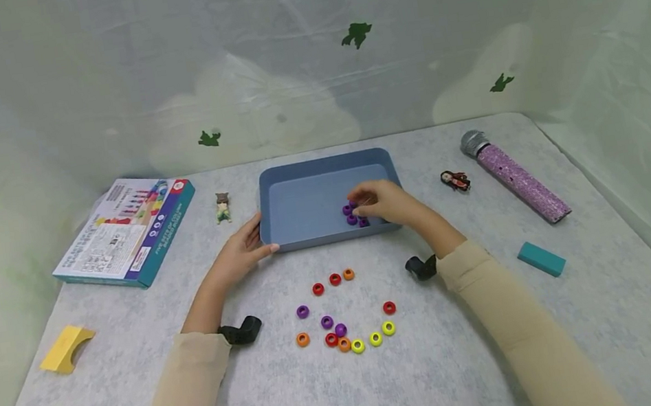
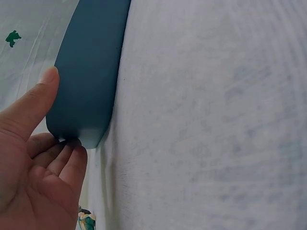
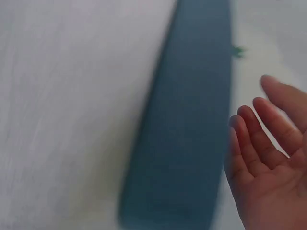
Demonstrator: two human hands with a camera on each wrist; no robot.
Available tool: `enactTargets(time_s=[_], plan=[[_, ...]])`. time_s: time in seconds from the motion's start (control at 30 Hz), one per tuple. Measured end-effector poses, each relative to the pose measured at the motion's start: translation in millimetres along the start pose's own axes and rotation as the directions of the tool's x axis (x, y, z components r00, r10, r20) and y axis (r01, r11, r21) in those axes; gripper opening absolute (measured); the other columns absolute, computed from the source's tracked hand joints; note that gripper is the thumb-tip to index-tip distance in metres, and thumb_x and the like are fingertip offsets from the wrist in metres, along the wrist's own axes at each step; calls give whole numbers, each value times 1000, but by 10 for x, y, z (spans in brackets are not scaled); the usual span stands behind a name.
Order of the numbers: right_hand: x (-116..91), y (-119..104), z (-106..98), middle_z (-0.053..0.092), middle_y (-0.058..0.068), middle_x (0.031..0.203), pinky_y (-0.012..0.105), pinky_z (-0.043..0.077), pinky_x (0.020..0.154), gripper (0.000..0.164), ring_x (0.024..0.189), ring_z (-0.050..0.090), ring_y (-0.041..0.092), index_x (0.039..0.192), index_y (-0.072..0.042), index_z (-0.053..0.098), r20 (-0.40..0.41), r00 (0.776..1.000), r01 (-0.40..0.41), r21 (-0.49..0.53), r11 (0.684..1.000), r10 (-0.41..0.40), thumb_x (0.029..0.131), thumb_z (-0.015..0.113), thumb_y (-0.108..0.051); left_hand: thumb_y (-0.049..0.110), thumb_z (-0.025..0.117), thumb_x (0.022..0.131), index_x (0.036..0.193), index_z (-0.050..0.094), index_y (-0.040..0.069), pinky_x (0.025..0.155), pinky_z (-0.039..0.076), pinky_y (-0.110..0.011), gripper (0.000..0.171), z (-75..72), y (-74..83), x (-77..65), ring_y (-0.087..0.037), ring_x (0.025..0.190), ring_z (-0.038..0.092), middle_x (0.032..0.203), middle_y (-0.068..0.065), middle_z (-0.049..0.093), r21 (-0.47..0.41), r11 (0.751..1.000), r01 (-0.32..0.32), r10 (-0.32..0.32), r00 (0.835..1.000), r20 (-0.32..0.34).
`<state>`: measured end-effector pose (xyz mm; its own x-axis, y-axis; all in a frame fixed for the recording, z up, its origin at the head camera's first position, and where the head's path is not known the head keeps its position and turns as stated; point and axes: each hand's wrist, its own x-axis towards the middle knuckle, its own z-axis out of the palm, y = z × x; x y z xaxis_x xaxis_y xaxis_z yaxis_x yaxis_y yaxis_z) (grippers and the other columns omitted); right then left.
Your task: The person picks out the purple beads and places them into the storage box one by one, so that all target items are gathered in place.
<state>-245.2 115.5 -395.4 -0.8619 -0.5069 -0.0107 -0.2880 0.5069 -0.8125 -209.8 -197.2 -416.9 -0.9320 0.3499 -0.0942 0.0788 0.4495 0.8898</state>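
Purple beads [image 1: 352,217] in the tray [image 1: 307,205], right hand [image 1: 391,202] over them

Loose beads [image 1: 341,329] of mixed colours lie nearest, between a yellow block [image 1: 63,345] and a teal block [image 1: 542,259]. Box [image 1: 130,234] and microphone [image 1: 519,181] flank the tray, shallow and blue. The left hand [image 1: 235,254] grips the tray's near left corner; the right hand's fingers are loosely parted, partly hiding the clustered purple beads. The right wrist view shows its palm, hidden in the head view

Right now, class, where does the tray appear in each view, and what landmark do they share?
Head: the tray sits at the centre.
Left wrist: upper left, touching the left hand.
Right wrist: tall middle band, left of the right hand.
Shared landmark: the table.
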Motion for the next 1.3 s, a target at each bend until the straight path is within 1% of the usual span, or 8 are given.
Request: enactTargets(time_s=[0.1,0.23,0.4,0.53,0.7,1.0,1.1,1.3], plan=[[-135,-173,26,52,8,102,31,42,79,35,92,48,20,107,-9,53,-18,991,133,61,989,-132,76,60,-22,29,61,73,134,10,11,98,21,-27,82,-3,2,-1,-14,121,15,137,-5,9,-6,1000,-8,8,1000,0],[-398,-470,118,52,6,101,34,42,80,34,90,48,19,106,-6,52,12,957,286,97,953,-289,75,61,-16,29,61,73,134,10,10,98,21,-27,82,-4,9,-1,-14,121,15,136,-5,10,-6,1000,-15,15,1000,3],[-693,-730,313,53,7,100,30,43,79,32,90,49,16,105,-2,52,119,926,345,129,930,-359,75,60,-7,29,61,73,134,10,10,98,21,-27,82,-4,11,0,-14,121,16,136,-5,10,-3,1000,-13,13,1000,0],[-781,-639,535,53,9,99,32,44,77,30,89,50,20,104,-3,53,224,906,324,181,929,-359,75,61,-9,30,61,72,134,10,11,98,21,-27,82,-7,13,0,-14,121,16,136,-5,10,-1,1000,-16,16,1000,1],[-790,-387,791,54,2,98,23,43,77,29,88,50,14,101,-7,56,338,884,286,159,945,-324,75,61,-17,30,61,73,134,10,12,98,21,-28,82,-13,17,-3,-15,121,16,136,-5,10,11,1000,-15,15,1000,0],[-822,-311,1006,56,-9,94,17,41,79,18,88,48,3,95,-15,61,417,836,330,137,934,-357,76,60,-16,30,61,73,134,10,11,98,22,-28,81,-12,5,-1,-15,121,16,136,-6,11,20,1000,-7,7,1000,1],[-831,-331,1021,56,-10,92,16,41,78,15,87,48,2,91,-16,61,416,836,337,122,933,-357,77,59,-15,30,60,73,134,10,11,98,21,-28,81,-12,2,-4,-15,121,16,136,-6,11,21,1000,-7,7,1000,-1],[-804,-342,961,56,-10,85,16,45,67,13,75,49,2,88,-17,62,371,875,290,115,950,-312,75,61,-18,31,61,73,134,10,12,98,21,-28,81,-9,4,-11,-15,121,16,136,-6,11,18,1000,-3,3,1000,-2]])
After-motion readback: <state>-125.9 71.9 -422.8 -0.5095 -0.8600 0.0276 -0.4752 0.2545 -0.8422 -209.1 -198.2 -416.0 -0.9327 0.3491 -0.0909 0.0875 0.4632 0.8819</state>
